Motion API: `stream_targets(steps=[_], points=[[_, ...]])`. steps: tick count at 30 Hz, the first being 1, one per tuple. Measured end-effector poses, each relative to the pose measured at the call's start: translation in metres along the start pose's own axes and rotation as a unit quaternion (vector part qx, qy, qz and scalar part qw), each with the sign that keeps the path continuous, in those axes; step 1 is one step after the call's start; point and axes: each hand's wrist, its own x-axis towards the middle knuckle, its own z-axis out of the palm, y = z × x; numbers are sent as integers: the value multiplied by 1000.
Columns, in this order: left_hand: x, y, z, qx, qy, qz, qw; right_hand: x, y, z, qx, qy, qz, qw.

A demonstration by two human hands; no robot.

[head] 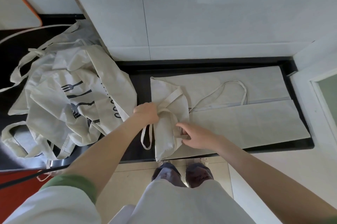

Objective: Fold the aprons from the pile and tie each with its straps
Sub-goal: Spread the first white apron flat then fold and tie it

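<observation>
A cream apron point(237, 119) lies folded lengthwise on the black counter point(138, 77), its bib end bunched at the left. My left hand point(146, 113) grips the gathered straps and cloth at that bib end. My right hand point(193, 137) pinches a strap end on the lower part of the bunch. One thin strap point(235, 88) loops loose over the flat part of the apron. Another strap loop point(146, 138) hangs over the counter's front edge. A pile of cream aprons point(73, 96) printed with dark cutlery sits to the left, its straps trailing outward.
White tiled wall point(200, 13) rises behind the counter, with a white ledge point(313, 81) at the right end. An orange-edged board point(18, 4) stands at the far left. Beige floor tiles point(131, 174) and my shoes lie below the counter edge.
</observation>
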Motion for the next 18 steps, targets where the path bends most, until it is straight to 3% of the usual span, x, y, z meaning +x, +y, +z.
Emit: stream_targets(steps=[4, 6, 8, 11, 12, 14, 16, 18], points=[[-1, 8, -19, -11, 22, 13, 1000, 2, 5, -4, 49, 77, 21, 996], [-5, 19, -35, -44, 8, 59, 997, 2, 4, -8, 85, 117, 29, 989], [-12, 35, -49, -142, -74, 131, 978, 1, -1, -14, 158, 160, 26, 974], [-26, 59, -57, -283, -205, 234, 907, 0, -9, -29, 266, 223, 49, 937], [-28, 66, -56, -315, -232, 257, 884, -1, -10, -36, 298, 253, 74, 917], [-26, 75, -48, -380, -213, 260, 862, 1, 1, -44, 424, 299, 147, 842], [-17, 77, -38, -437, -113, 200, 870, -6, 10, -49, 538, 281, 235, 759], [-4, 72, -24, -387, -38, 160, 907, -12, 31, -45, 578, 273, 233, 733]])
